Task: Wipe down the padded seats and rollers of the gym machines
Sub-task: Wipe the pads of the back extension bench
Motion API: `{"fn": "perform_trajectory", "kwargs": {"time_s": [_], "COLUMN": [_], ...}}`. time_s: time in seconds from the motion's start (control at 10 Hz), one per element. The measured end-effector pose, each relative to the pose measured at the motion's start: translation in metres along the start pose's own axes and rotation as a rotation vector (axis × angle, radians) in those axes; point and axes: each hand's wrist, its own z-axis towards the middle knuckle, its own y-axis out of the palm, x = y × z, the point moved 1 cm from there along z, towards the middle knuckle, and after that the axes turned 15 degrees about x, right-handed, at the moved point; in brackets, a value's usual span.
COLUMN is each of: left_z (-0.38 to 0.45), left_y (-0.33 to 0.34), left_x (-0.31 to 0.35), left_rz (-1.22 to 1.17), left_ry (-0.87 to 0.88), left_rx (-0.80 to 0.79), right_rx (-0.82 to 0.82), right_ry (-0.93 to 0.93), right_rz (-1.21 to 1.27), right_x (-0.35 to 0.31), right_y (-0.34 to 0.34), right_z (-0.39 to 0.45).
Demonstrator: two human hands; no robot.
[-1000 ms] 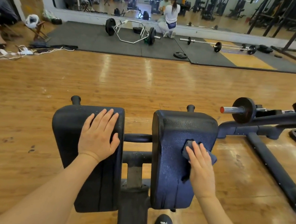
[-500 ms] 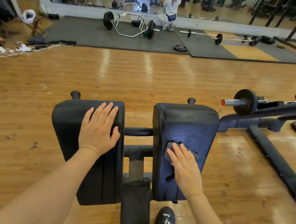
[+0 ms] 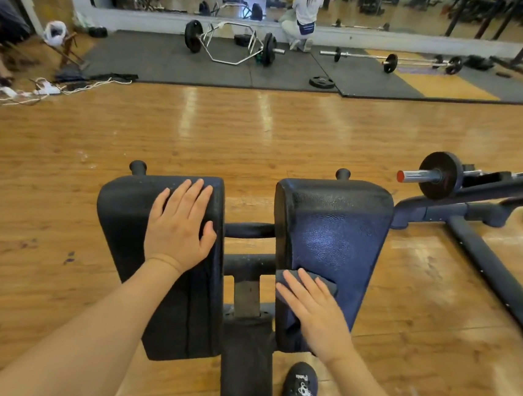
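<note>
Wiping the right pad of the twin-pad gym machine.

The right pad (image 3: 339, 237) and left pad (image 3: 129, 233) sit side by side on the machine's frame (image 3: 249, 257). Your left hand (image 3: 178, 231) rests flat on the left pad's inner edge, fingers straight, bracing. Your right hand (image 3: 316, 315) presses the dark cloth (image 3: 325, 283) with straight fingers against the right pad's near inner corner. Keep the palm flat, overlap strokes, and cover the far edge and sides.
</note>
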Motion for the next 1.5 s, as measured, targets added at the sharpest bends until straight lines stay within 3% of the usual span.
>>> {"fn": "perform_trajectory", "kwargs": {"time_s": [0.2, 0.3, 0.5, 0.6, 0.7, 0.9, 1.0, 1.2, 1.3, 1.4, 1.5], "left_z": [-0.002, -0.002, -0.002, -0.001, -0.002, -0.002, -0.002, -0.002, -0.002, -0.002, -0.003], "left_y": [0.002, 0.002, 0.002, 0.002, 0.003, 0.003, 0.003, 0.003, 0.003, 0.003, 0.003], "left_x": [0.000, 0.000, 0.000, 0.000, -0.001, 0.000, 0.001, 0.001, 0.000, 0.000, 0.000], "left_rz": [-0.013, -0.019, 0.001, 0.013, 0.008, 0.009, 0.014, 0.022, 0.022, 0.014, 0.011], "left_ry": [0.002, -0.002, 0.003, 0.004, 0.004, 0.000, -0.004, -0.004, -0.001, -0.004, -0.007], "left_rx": [0.026, 0.043, 0.039, 0.034, 0.036, 0.037, 0.035, 0.025, 0.031, 0.040, 0.044], "right_rx": [0.001, 0.061, -0.093, -0.109, -0.143, -0.149, -0.017, -0.142, -0.188, -0.290, -0.239], "right_ry": [0.270, 0.346, 0.033, -0.149, -0.143, 0.082, 0.130, -0.242, -0.329, -0.236, -0.141], "right_rz": [0.030, 0.074, 0.050, 0.005, -0.011, 0.053, 0.087, 0.109, 0.106, 0.093, 0.088], "right_x": [0.053, 0.028, -0.022, 0.004, 0.031, 0.039, 0.015, -0.006, 0.036, 0.069, 0.066], "right_y": [-0.023, -0.020, 0.005, 0.003, -0.006, -0.019, -0.017, -0.001, -0.012, -0.030, -0.037], "right_z": [-0.036, -0.032, -0.030, -0.037, -0.053, -0.076, -0.071, -0.051, -0.069, -0.095, -0.107]}}
